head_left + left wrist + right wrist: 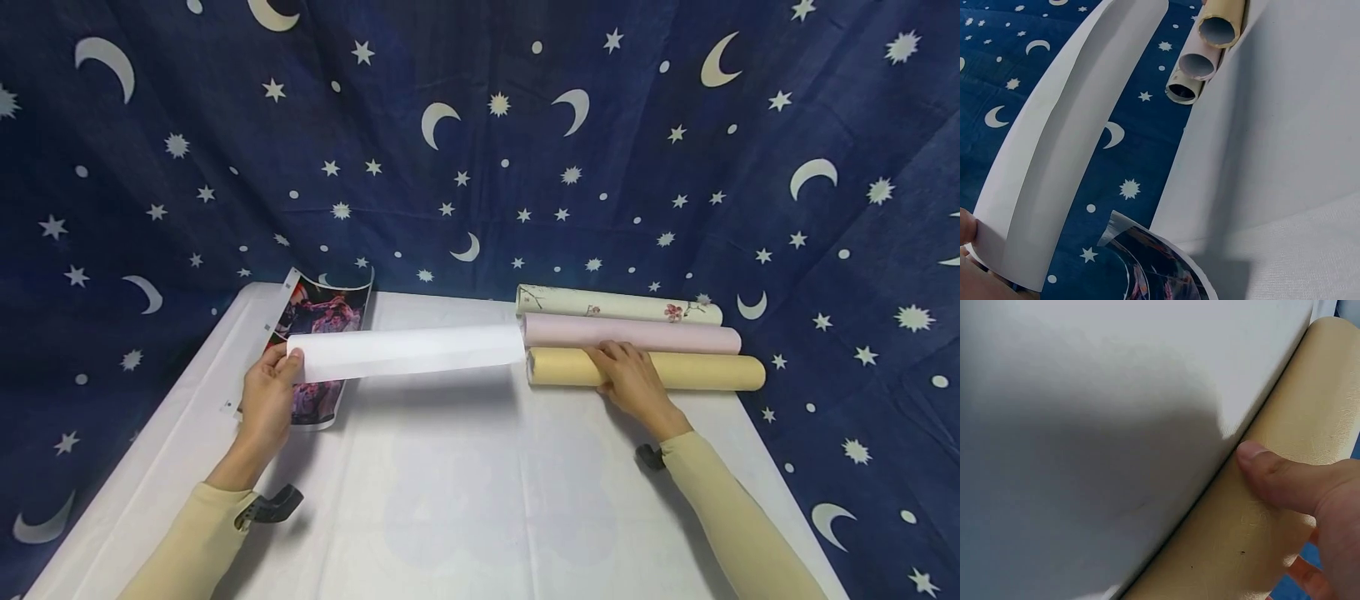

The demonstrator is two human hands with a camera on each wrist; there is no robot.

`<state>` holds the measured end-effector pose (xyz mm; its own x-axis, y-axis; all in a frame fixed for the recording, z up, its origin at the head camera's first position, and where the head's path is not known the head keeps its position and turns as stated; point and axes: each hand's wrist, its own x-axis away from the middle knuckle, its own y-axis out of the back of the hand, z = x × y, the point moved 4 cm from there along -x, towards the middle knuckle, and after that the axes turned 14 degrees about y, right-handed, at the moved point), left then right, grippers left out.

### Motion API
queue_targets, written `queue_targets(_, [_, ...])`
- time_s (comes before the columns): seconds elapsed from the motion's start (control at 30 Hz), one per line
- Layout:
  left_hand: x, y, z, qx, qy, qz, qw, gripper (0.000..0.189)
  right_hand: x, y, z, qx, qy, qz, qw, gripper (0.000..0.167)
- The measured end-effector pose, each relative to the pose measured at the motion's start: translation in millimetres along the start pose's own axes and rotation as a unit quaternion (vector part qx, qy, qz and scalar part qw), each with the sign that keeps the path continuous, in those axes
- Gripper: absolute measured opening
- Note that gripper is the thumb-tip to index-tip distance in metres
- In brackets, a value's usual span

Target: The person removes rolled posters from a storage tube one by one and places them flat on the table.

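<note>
My left hand pinches the left end of a white, loosely curled paper sheet, thumb on its near face. The sheet hangs above the table, casting a shadow, and its open curl shows in the left wrist view. My right hand grips a yellow paper roll near its left part. In the right wrist view the thumb lies along the near side of this roll, with fingers on the far side. A pink roll and a cream roll with blossom print lie behind it.
A curled glossy printed sheet with dark, colourful pictures lies at the table's left, partly behind the white sheet. White cloth covers the table. A dark blue curtain with moons and stars hangs along the back and sides.
</note>
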<state>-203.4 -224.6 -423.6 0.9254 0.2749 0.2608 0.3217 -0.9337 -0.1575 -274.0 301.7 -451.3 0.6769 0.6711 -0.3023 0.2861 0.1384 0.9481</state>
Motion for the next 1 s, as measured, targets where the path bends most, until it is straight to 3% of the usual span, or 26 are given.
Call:
queue_targets(0.2, [-1.8, -1.8, 4.8, 0.008, 0.0, 0.009, 0.9999, 0.014, -6.5, -1.5, -4.5, -0.011, -0.027, 0.011, 0.9995, 0.073])
queue_targets(0.47, [-1.6, -6.2, 8.2, -0.028, -0.011, 0.009, 0.9995, 0.021, -8.5, 1.6, -2.8, -0.016, -0.045, 0.012, 0.9988, 0.07])
queue_targets(0.7, [0.8, -14.1, 8.3, -0.029, -0.011, 0.03, 0.9991, 0.025, -13.1, 35.7, 20.9, -0.005, -0.023, -0.083, 0.9963, 0.051])
queue_targets(0.83, [3.6, -22.4, 6.7, -0.061, -0.015, 0.034, 0.9974, 0.035, -18.2, 61.5, 42.0, -0.008, 0.002, -0.135, 0.9908, 0.048])
queue_targets(1.0, [6.8, -34.8, 6.3, -0.086, -0.015, 0.05, 0.9949, 0.041, -25.1, 87.0, 72.3, -0.022, 0.039, -0.169, 0.9846, 0.04])
